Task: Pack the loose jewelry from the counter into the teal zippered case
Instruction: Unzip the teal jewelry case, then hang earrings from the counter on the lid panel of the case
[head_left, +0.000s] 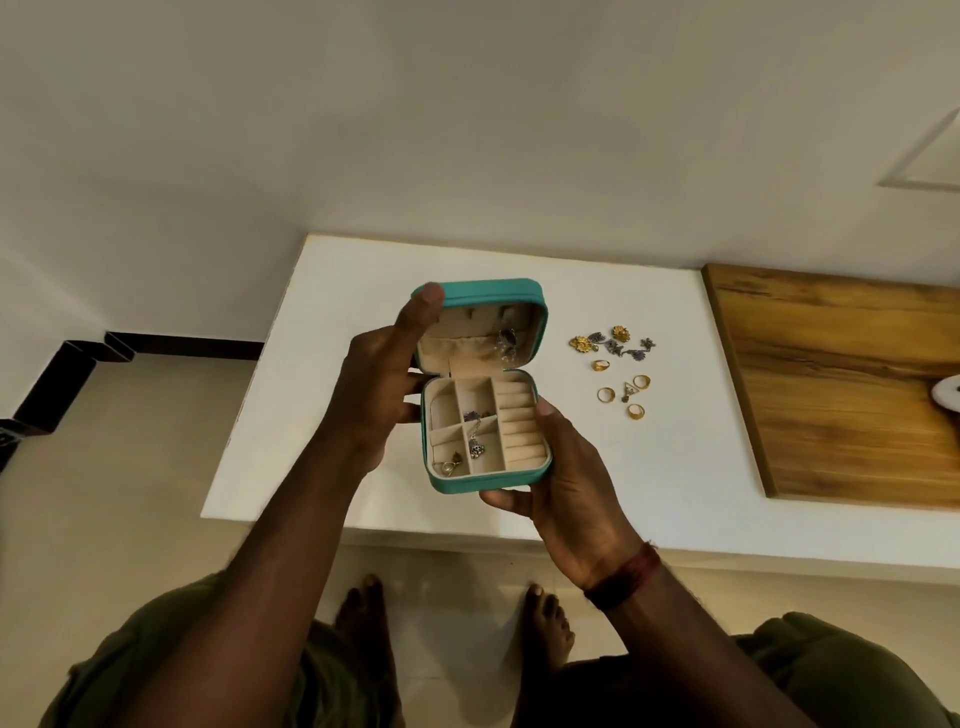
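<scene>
You stand barefoot at a white counter (322, 415) that runs along a plain pale wall (467, 130); a dark skirting strip (182, 345) lines the wall's foot on your left, and the floor (104, 493) below is pale tile. On the counter's right lies a wooden board (831, 389) with a strong grain, and a small white object (948, 397) sits at its right edge, cut off by the frame.

You hold the teal zippered case (483, 486) open above the counter, between both hands. Your left hand (379, 384) grips its left side, thumb tip pressed on the lid's upper left corner and fingers wrapped behind the hinge. Your right hand (566, 478) cups the base from the lower right, thumb along the right wall and fingers underneath. Inside, the beige lining is divided into compartments: a silver bell-shaped earring (476, 448) on a chain lies in the middle one, a small ring-like piece (450, 465) in the lower left one, and the ring rolls on the right hold nothing. More silver pieces (506, 343) hang in the lid.

The loose jewelry lies on the counter to the right of the case, apart from your hands: gold flower earrings (582, 343), dark silver pieces (623, 349), gold rings (605, 395) and a triangular pendant (629, 389).
</scene>
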